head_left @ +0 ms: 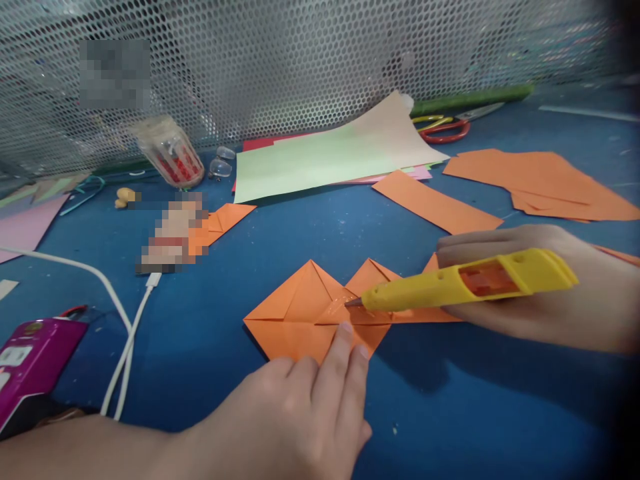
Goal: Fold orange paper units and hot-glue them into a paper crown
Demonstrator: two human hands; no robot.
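Observation:
A folded orange paper piece [280, 333] with pointed peaks lies on the blue table. My left hand [305, 407] presses its lower edge with outstretched fingertips, thumb partly hidden. My right hand [545, 293] grips a yellow glue pen [415, 290], whose body has an orange window. Its pointed metal tip touches or hovers just over the paper, beside a clear shiny streak. More folded orange paper extends right, partly under the right hand. The right fingers are mostly hidden behind the pen.
Loose orange sheets [545, 177] and a strip [435, 200] lie right. Behind are pale green paper [325, 163], scissors [445, 130] and a jar with red contents [175, 157]. A blurred-out device with a white cable [127, 333] and a purple box-like object [45, 357] stand left.

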